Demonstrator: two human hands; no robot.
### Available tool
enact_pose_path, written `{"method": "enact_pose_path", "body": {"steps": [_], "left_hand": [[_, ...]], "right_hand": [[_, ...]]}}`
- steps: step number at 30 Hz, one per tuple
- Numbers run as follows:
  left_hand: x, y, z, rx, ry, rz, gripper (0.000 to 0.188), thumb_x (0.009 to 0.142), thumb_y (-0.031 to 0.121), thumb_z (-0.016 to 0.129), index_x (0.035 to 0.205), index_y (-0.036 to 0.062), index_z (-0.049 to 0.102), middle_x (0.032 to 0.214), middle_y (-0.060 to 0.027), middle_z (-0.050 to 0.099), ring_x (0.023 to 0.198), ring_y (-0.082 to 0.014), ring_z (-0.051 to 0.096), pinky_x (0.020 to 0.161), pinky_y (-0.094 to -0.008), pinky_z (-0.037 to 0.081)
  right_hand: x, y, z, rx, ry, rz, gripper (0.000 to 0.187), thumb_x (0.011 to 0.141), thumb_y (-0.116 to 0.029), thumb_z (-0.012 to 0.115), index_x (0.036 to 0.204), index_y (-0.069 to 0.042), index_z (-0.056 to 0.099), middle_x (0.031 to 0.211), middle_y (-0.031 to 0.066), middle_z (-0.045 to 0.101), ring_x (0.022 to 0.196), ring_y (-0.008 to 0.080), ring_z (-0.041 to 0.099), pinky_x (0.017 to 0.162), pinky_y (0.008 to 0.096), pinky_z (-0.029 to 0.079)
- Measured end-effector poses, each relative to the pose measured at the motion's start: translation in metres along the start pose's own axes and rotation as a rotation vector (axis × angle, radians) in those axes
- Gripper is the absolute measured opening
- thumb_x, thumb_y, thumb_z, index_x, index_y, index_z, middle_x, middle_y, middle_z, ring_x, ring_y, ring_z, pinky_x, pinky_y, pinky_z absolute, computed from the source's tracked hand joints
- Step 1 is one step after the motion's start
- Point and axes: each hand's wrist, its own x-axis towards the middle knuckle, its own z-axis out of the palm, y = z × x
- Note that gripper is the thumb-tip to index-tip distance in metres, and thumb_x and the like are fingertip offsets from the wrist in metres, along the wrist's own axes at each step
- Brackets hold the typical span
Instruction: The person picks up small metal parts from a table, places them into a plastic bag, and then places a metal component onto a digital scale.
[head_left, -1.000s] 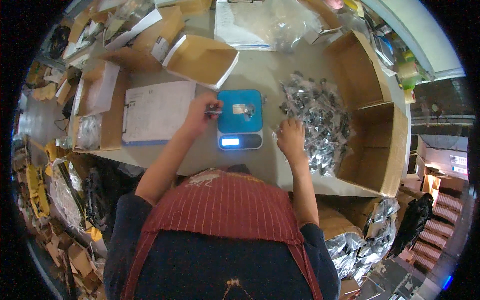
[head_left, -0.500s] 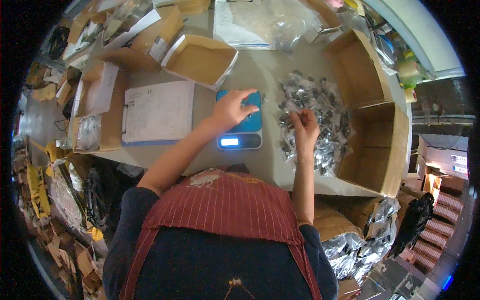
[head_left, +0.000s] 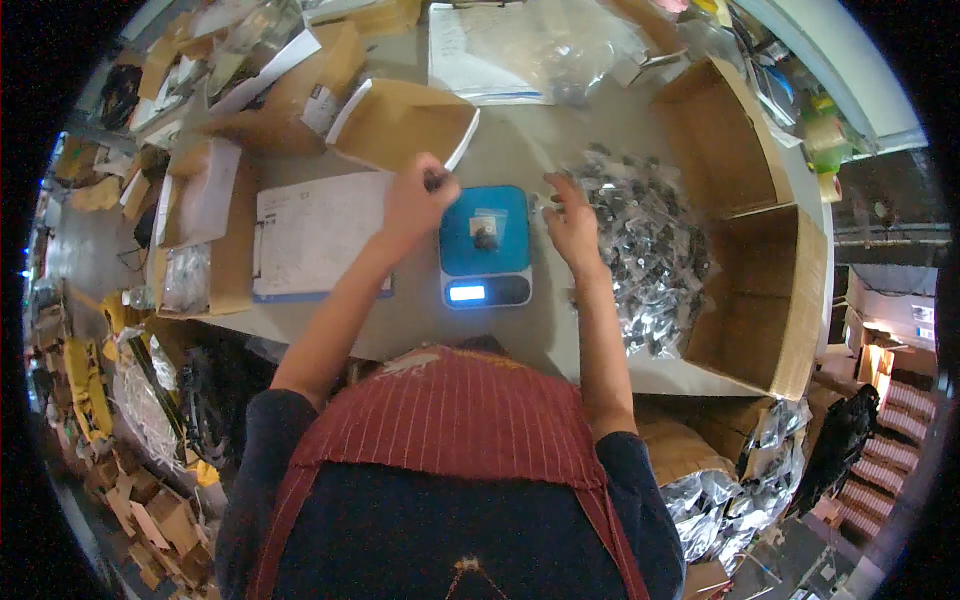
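Observation:
A blue digital scale (head_left: pixel 485 250) stands on the table in front of me, with one small clear bag of dark parts (head_left: pixel 487 232) lying on its pan. My left hand (head_left: pixel 415 198) is raised just left of the scale, below a shallow open cardboard box (head_left: pixel 400 122), with a small dark piece (head_left: pixel 435 180) pinched in its fingertips. My right hand (head_left: pixel 573 222) sits just right of the scale, at the edge of a heap of small clear bags with metal parts (head_left: pixel 650 250). Its fingers pinch one small bag (head_left: pixel 545 204).
A clipboard with a paper sheet (head_left: pixel 315 235) lies left of the scale. Open cardboard boxes stand at the right (head_left: pixel 775 300) and back right (head_left: pixel 720 130). A printed sheet under plastic (head_left: pixel 490 50) lies at the back. Silvery bags (head_left: pixel 740 490) pile up at lower right; box clutter fills the left.
My left hand left the scale pan and moved up-left toward the shallow box, leaving a small bag on the pan. My right hand came off the heap toward the scale's right edge.

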Motion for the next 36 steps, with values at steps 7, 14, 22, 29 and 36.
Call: {"method": "enact_pose_path", "body": {"steps": [7, 14, 22, 29, 36], "left_hand": [[0.063, -0.017, -0.041, 0.199, 0.085, 0.361, 0.033, 0.085, 0.018, 0.071, 0.116, 0.0077, 0.063, 0.113, -0.0156, 0.066, 0.101, -0.0327, 0.064, 0.089, -0.0408, 0.051], [0.007, 0.003, 0.003, 0.309, -0.044, 0.521, 0.041, 0.087, 0.020, 0.069, 0.126, 0.0111, 0.062, 0.130, -0.0198, 0.058, 0.121, -0.0401, 0.052, 0.104, -0.0495, 0.042], [-0.033, 0.003, 0.027, 0.265, -0.320, 0.501, 0.050, 0.079, 0.019, 0.077, 0.125, 0.0116, 0.060, 0.127, -0.0151, 0.056, 0.117, -0.0383, 0.051, 0.102, -0.0484, 0.043], [-0.034, -0.023, 0.019, 0.298, -0.286, 0.620, 0.033, 0.076, 0.005, 0.075, 0.103, 0.0091, 0.057, 0.111, -0.0133, 0.059, 0.108, -0.0358, 0.054, 0.091, -0.0451, 0.047], [-0.007, 0.001, -0.009, 0.089, -0.049, 0.476, 0.013, 0.086, -0.002, 0.059, 0.094, 0.0068, 0.056, 0.088, -0.0096, 0.061, 0.086, -0.0303, 0.059, 0.081, -0.0385, 0.048]], "right_hand": [[-0.004, 0.027, 0.018, -0.385, -0.028, -0.139, 0.037, 0.074, -0.008, 0.070, 0.110, -0.006, 0.064, 0.112, 0.0180, 0.064, 0.097, 0.0371, 0.065, 0.081, 0.0444, 0.053], [-0.023, -0.013, -0.033, 0.117, 0.148, 0.319, 0.026, 0.081, -0.019, 0.079, 0.093, -0.001, 0.065, 0.077, 0.0068, 0.064, 0.068, 0.0169, 0.060, 0.063, 0.0311, 0.049], [-0.027, -0.033, -0.042, 0.551, 0.162, 0.417, 0.024, 0.088, -0.019, 0.076, 0.095, 0.001, 0.065, 0.080, 0.0040, 0.066, 0.067, 0.0113, 0.061, 0.063, 0.0271, 0.049], [-0.015, -0.043, -0.031, 0.184, 0.012, 0.154, 0.023, 0.093, -0.022, 0.069, 0.108, -0.004, 0.069, 0.093, 0.0104, 0.071, 0.083, 0.0182, 0.067, 0.079, 0.0309, 0.052], [0.003, 0.026, -0.025, -0.723, 0.136, -0.124, 0.046, 0.083, -0.022, 0.070, 0.127, -0.013, 0.061, 0.141, 0.0165, 0.053, 0.127, 0.0419, 0.048, 0.105, 0.0528, 0.040]]}}
